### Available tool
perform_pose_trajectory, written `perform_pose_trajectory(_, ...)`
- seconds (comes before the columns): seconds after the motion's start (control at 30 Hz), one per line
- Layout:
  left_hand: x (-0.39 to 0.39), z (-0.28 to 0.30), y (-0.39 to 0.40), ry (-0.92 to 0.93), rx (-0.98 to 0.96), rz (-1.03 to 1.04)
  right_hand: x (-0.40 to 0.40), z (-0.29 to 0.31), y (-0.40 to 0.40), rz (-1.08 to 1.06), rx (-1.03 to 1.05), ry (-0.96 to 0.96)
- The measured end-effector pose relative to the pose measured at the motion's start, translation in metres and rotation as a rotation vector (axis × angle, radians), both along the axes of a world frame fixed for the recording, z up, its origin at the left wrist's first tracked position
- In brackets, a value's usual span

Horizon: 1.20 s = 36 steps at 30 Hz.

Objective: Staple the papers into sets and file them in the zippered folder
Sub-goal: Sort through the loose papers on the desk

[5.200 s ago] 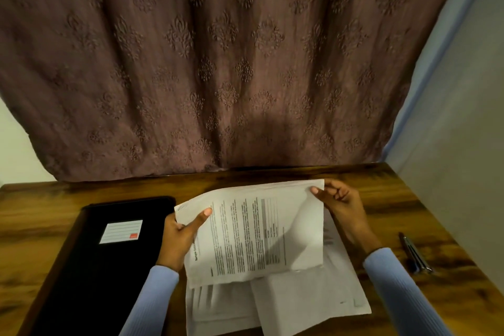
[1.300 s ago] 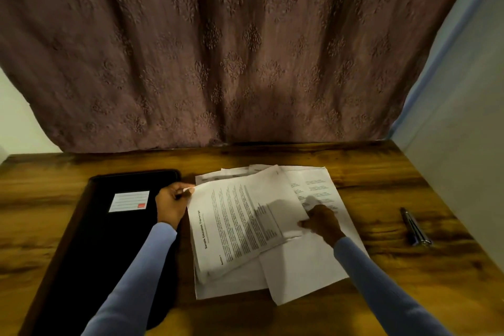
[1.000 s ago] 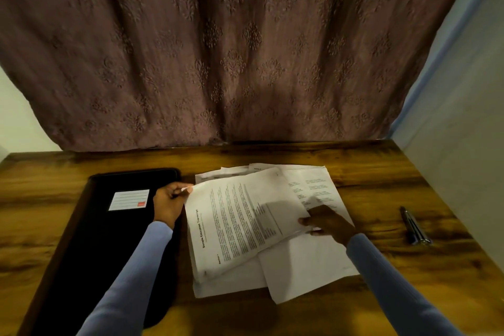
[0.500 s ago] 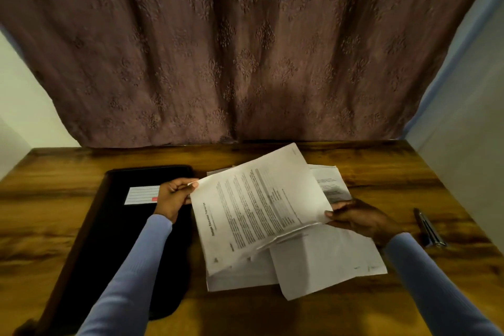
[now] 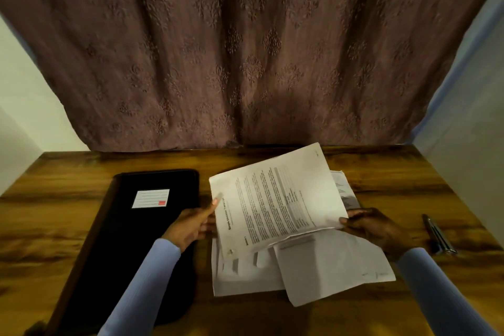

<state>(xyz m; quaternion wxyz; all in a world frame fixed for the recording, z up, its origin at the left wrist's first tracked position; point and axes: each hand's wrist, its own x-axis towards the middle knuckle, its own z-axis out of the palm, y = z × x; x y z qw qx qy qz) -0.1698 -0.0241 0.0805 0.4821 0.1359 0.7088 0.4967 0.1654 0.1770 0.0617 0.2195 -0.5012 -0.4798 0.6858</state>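
A printed set of papers (image 5: 275, 199) is lifted off the desk and tilted, its far corner raised. My left hand (image 5: 192, 222) pinches its left edge, thumb on top. My right hand (image 5: 373, 228) grips its lower right corner. Beneath it, more loose white sheets (image 5: 327, 267) lie spread on the wooden desk (image 5: 68, 199). The black zippered folder (image 5: 131, 240) lies closed to the left, with a white label (image 5: 150, 198) on its cover. A small metal stapler (image 5: 439, 234) rests at the right.
A brown patterned curtain (image 5: 245, 49) hangs right behind the desk's far edge. A pale wall (image 5: 469, 131) closes in the right side, and another the left. Bare wood shows at the far left and the near right.
Both hands have lifted the printed set off the pile and tilted it up. My left hand shifted lower along its left edge, and my right hand moved out to its right corner.
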Motion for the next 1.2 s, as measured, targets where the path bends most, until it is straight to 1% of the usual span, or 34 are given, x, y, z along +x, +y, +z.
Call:
perform_pose_trajectory(0.03,0.008,-0.001,-0.008,0.008,-0.021,-0.031,0.001,-0.002,0.001,-0.007,-0.004,0.000)
perform_pose_trajectory(0.17,0.028,-0.003,-0.025,-0.067,0.015,-0.149,0.003,-0.010,0.004,-0.005,-0.011,0.024)
perform_pose_trajectory(0.27,0.035,-0.001,-0.028,-0.026,0.023,-0.145,0.001,-0.014,0.004,-0.021,-0.017,0.042)
perform_pose_trajectory(0.4,0.040,0.003,-0.029,0.033,-0.013,-0.172,0.000,-0.017,0.005,-0.004,0.000,0.043)
perform_pose_trajectory(0.47,0.039,0.002,-0.029,0.040,-0.010,-0.167,0.000,-0.017,0.005,-0.011,-0.001,0.050)
perform_pose_trajectory(0.6,0.038,-0.001,-0.024,-0.015,-0.019,-0.134,0.000,-0.020,0.006,-0.022,0.011,0.061)
perform_pose_trajectory(0.7,0.039,-0.007,-0.019,-0.073,-0.049,-0.101,0.001,-0.020,0.004,-0.005,0.059,0.040)
perform_pose_trajectory(0.8,0.043,-0.015,-0.018,-0.090,-0.050,-0.064,0.002,-0.022,0.000,-0.002,0.106,0.027)
perform_pose_trajectory(1.0,0.057,-0.031,-0.022,-0.128,-0.054,-0.036,0.002,-0.033,-0.006,-0.031,0.107,-0.029)
perform_pose_trajectory(1.2,0.060,-0.037,-0.024,-0.083,-0.064,-0.015,0.000,-0.051,-0.008,-0.086,0.131,-0.101)
